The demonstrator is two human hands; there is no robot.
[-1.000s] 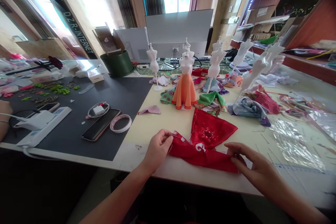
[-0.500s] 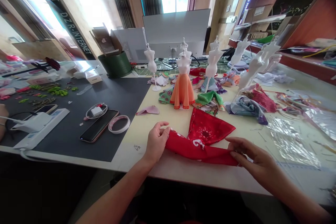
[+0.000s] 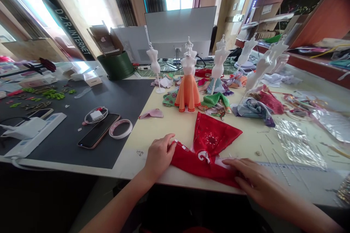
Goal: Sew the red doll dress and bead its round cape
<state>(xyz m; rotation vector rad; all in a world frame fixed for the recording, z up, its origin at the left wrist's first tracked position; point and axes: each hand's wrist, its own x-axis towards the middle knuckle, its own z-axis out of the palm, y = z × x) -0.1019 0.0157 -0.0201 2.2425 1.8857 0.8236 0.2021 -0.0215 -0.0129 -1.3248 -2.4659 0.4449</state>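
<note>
Cloth (image 3: 191, 163) between two hands at the near edge of the table (image 3: 171, 127).
The left hand (image 3: 159, 155) is at its left end, the right hand (image 3: 248, 178) at its right; behind stands a skirt (image 3: 187, 94) on a dress form (image 3: 189, 65), before a monitor (image 3: 182, 25). Rightward lies a plastic sheet (image 3: 299, 143); leftward, on a mat (image 3: 128, 96), a tape roll (image 3: 117, 137) sits beside a phone (image 3: 98, 131), with a power strip (image 3: 50, 128) farther left.
</note>
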